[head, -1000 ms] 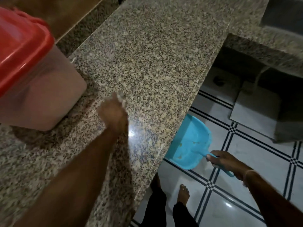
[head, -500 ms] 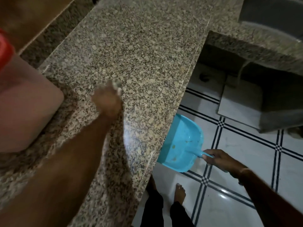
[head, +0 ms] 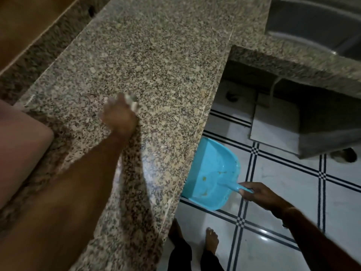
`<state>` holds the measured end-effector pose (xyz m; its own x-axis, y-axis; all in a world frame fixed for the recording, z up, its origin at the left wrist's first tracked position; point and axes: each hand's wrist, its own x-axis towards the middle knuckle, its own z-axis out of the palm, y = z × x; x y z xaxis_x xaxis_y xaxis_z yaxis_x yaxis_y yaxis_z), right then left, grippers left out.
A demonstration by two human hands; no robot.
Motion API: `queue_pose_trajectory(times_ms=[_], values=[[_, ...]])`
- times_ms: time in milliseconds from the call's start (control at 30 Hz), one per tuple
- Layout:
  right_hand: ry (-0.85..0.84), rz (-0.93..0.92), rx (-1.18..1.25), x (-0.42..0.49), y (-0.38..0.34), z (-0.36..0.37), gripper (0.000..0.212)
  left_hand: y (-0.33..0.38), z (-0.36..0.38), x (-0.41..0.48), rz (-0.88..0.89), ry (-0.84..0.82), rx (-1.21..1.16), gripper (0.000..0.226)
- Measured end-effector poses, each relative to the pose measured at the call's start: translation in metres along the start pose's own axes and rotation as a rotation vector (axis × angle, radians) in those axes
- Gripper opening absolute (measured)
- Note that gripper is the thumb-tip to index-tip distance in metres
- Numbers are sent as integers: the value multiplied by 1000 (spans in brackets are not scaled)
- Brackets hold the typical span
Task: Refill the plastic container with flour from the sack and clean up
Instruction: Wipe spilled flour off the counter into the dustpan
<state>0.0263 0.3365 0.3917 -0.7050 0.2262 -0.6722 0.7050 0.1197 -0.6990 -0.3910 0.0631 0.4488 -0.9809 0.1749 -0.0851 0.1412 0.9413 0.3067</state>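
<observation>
On the speckled granite counter [head: 156, 55] my left hand [head: 119, 118] rests, blurred by motion. Something pale shows at its fingertips; flour or a cloth, I cannot tell which. My right hand [head: 259, 196] grips the handle of a blue dustpan [head: 211, 173]. The pan is held just below the counter's front edge, over the floor, and has a few yellowish specks in it. The translucent plastic container [head: 21, 145] stands on the counter at the far left, cut off by the frame, with its lid out of view. No sack is visible.
A steel sink [head: 312, 22] is set into the counter at the top right, with a dark recess under it. White floor tiles with dark lines [head: 283, 182] lie below. My bare feet [head: 211, 239] stand close to the counter. A sandal [head: 343, 155] lies by the recess.
The view has swung to the right, so the container's red lid has left the frame. My left hand has kept moving on the counter. The dustpan stays under the counter edge.
</observation>
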Motion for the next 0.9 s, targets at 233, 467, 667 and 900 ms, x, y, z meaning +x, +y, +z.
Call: queue_pose_trajectory(times_ms=[233,467,667,900], values=[[-16,9,-26,4,-3,4,25,56,9,-51,296,93,-161,32],[27,25,14,-8,19,6,17,94,19,-10,473,-136,-287,34],[9,-4,-71,-27,21,12,26,103,38,-53,650,-227,-167,35],[-1,20,33,-44,39,27,34,0,11,-164,697,-226,-249,33]])
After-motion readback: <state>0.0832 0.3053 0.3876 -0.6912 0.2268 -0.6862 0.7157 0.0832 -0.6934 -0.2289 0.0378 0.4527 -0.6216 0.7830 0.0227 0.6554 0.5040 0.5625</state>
